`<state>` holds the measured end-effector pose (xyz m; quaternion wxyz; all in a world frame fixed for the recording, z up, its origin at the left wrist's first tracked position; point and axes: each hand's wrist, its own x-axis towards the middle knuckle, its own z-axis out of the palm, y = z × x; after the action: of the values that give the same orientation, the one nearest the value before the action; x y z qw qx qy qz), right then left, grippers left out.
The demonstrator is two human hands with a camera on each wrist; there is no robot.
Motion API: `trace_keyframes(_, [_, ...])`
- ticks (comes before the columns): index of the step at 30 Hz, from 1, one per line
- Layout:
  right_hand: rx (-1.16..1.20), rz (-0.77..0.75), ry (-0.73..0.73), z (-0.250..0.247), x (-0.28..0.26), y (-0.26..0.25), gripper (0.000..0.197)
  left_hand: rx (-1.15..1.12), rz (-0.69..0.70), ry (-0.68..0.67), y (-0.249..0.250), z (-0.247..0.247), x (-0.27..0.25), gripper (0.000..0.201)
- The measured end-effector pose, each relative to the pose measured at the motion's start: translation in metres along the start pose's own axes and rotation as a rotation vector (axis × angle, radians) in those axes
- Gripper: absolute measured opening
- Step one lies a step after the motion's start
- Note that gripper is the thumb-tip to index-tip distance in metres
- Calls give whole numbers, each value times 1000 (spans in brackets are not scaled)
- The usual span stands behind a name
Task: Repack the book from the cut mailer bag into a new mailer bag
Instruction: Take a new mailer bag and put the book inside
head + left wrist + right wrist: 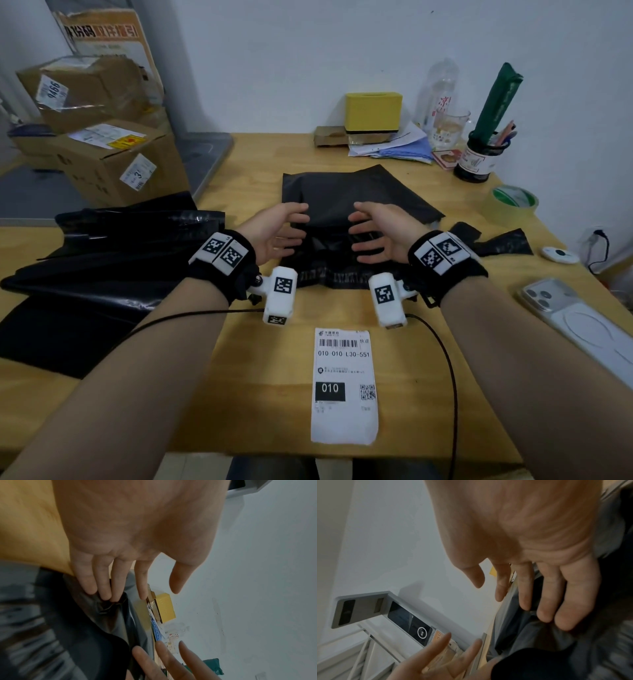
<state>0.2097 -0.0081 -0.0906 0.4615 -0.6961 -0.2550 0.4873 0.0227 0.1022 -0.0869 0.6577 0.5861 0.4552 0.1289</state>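
Note:
A black mailer bag [346, 195] lies flat in the middle of the wooden table [246, 164], its printed near edge [339, 278] toward me. No book shows in any view. My left hand [287, 226] and right hand [370, 228] hover over the bag's crumpled near half, palms facing each other, fingers spread and straight. In the left wrist view the left fingertips [104, 595] touch a crease of the bag [85, 635]. In the right wrist view the right fingertips [544, 615] sit just above the dark plastic [522, 635]. Neither hand holds anything.
A heap of black plastic bags [113, 260] covers the table's left side. A white shipping label [344, 387] lies near the front edge. At right are black plastic scraps [496, 240], a tape roll [510, 205] and a phone [582, 325]. Cardboard boxes [113, 157] stand back left.

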Motion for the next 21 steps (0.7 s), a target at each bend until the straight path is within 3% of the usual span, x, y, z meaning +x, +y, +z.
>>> trace_keyframes(7, [-84,-60,63,-7,25,-15,34,-50,105,10,10,-4,36,32])
trace_keyframes(11, [-93,-130,1,-7,19,-19,32,-65,139,239,1,-20,34,24])
trace_keyframes(13, [-18,-140,-96,-1,14,-17,33,-68,83,272,-8,-27,27,28])
trace_keyframes(17, [-48,-127,-309,23,13,-8,34,51,-49,154,-20,-31,8,22])
trace_keyframes(21, [-29,-105,-387,32,18,7,35,203,-60,60,-27,-32,-2,28])
